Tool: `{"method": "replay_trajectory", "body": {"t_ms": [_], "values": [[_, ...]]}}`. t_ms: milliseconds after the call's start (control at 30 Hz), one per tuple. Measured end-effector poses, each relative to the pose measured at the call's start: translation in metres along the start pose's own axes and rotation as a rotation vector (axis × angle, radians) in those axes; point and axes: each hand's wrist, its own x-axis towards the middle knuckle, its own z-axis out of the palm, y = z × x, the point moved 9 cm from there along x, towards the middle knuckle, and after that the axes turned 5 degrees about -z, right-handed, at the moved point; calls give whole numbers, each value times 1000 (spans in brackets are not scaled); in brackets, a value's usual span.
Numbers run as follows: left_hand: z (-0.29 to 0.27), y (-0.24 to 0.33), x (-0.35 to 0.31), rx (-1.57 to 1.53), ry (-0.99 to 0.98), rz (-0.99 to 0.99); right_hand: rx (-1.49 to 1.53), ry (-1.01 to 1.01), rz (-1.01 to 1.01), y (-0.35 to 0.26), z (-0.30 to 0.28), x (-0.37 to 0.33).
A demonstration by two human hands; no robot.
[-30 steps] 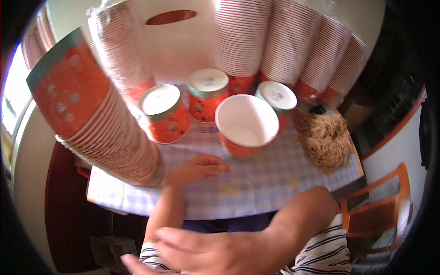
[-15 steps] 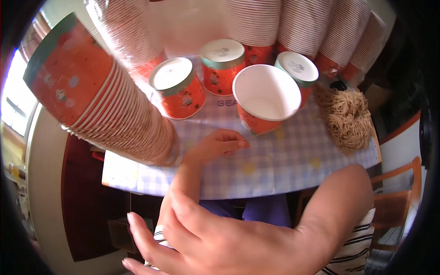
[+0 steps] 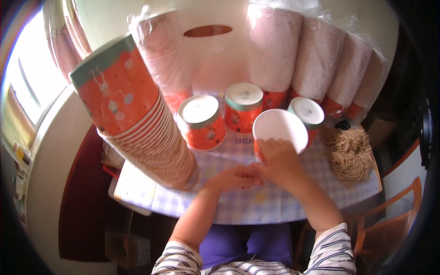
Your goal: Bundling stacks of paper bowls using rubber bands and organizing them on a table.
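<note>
A white-lined paper cup (image 3: 300, 133) with an orange-red outside stands with its mouth up, tipped toward me. My right hand (image 3: 282, 165) is in front of it, fingers bent and covering its near rim. I cannot tell whether they touch the cup. My left hand (image 3: 236, 178) lies low over the tablecloth, fingers curled, its tips meeting my right thumb. Anything pinched between the hands is hidden. Left of them leans a tall nested stack of similar cups (image 3: 146, 119), with a green band around its upper end.
Three upside-down cups, left (image 3: 201, 130), middle (image 3: 243, 112) and right (image 3: 311, 117), stand behind. Plastic-wrapped cup stacks (image 3: 275, 50) line the back. A tangled tan bundle of strands (image 3: 350, 156) lies right on the checked tablecloth (image 3: 279, 211). A wooden chair (image 3: 389, 220) is at right.
My right hand has gone from close in front of the camera to the open cup, meeting my left hand. The view has tilted upward. The cups keep their places.
</note>
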Motion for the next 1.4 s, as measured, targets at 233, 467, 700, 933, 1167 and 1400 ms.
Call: {"method": "replay_trajectory", "body": {"t_ms": [233, 467, 700, 933, 1167, 1400], "values": [[3, 1, -10, -106, -87, -13, 79, -119, -75, 19, -10, -27], [3, 9, -20, -186, -56, -14, -79, -53, -73, 21, -46, -56], [19, 8, -15, -121, -190, -16, 311, 46, -137, -43, -38, -57], [25, 9, -22, -48, -232, -51, 101, 67, -175, -45, -16, -63], [35, 17, -26, -47, -347, 8, 107, 2, -215, -43, -17, -68], [3, 11, -25, -133, -66, -2, 154, 242, -58, -5, -77, -68]]}}
